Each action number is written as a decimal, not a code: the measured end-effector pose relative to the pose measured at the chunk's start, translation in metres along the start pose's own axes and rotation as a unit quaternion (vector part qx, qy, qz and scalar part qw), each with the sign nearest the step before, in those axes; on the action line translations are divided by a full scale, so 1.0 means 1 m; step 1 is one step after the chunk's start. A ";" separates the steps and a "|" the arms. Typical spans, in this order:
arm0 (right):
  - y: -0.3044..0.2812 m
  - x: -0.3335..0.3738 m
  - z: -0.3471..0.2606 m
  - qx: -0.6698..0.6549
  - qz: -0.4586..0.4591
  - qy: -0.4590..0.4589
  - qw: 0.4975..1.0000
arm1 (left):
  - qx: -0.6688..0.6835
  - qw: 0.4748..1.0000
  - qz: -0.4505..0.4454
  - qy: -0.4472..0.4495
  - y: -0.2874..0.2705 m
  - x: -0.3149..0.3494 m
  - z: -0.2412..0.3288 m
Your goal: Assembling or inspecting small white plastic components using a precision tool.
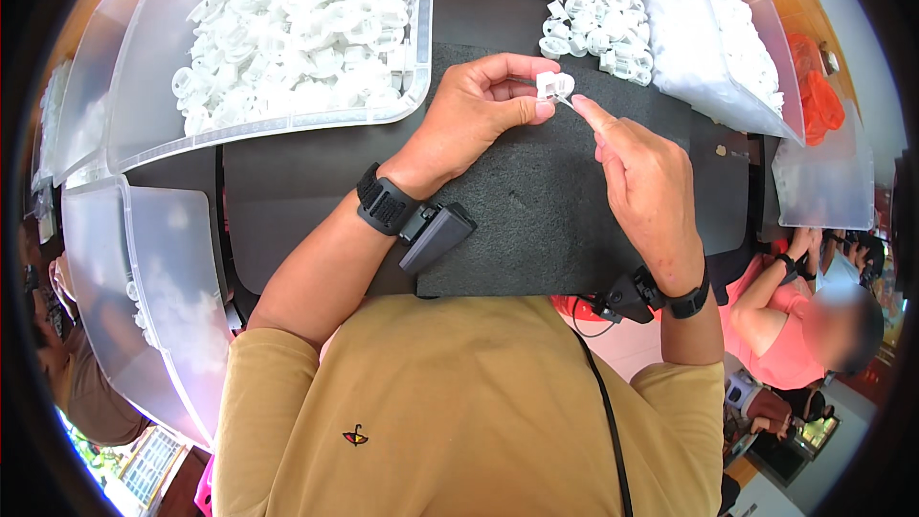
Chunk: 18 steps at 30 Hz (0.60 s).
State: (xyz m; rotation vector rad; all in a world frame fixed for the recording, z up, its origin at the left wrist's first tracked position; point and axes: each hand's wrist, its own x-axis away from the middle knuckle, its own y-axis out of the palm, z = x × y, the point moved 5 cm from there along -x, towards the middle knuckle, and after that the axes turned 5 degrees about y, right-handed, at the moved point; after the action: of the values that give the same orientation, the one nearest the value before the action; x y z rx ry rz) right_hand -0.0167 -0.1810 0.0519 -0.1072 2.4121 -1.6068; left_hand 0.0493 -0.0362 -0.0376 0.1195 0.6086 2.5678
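My left hand (469,115) is closed, pinching a small white plastic part (553,85) between thumb and forefinger above a dark mat. The part has a boxy end and a rounded end. From the right, my right hand (646,168) reaches in with its forefinger stretched toward the part. A thin pale sliver (567,102) shows between that fingertip and the part's lower edge; its kind is too small to make out. The right thumb and other fingers are curled in, closed around it or pressed beside it. A loose pile of similar white parts (595,24) lies just beyond my hands.
A large clear bin (418,38) heaped with white parts stands at the far left. Another clear container (766,29) with a plastic bag of parts is at the far right, near an orange bag (814,91). The black foam mat (517,220) covers the table before me. People sit on both sides.
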 end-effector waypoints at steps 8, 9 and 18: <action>-0.001 -0.002 -0.003 0.041 0.000 0.003 0.999 | -0.016 1.000 0.000 0.002 0.000 0.000 0.001; -0.001 -0.002 -0.003 0.041 0.000 0.003 0.999 | -0.021 1.000 0.001 0.002 0.000 0.000 0.001; -0.004 -0.004 -0.012 0.137 -0.011 -0.002 0.990 | -0.027 1.000 0.014 0.000 0.000 0.001 -0.002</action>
State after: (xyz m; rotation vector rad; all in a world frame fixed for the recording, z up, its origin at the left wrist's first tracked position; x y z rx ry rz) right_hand -0.0163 -0.1715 0.0608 -0.0861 2.1677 -1.9268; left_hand 0.0479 -0.0364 -0.0398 0.1102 0.5407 2.6088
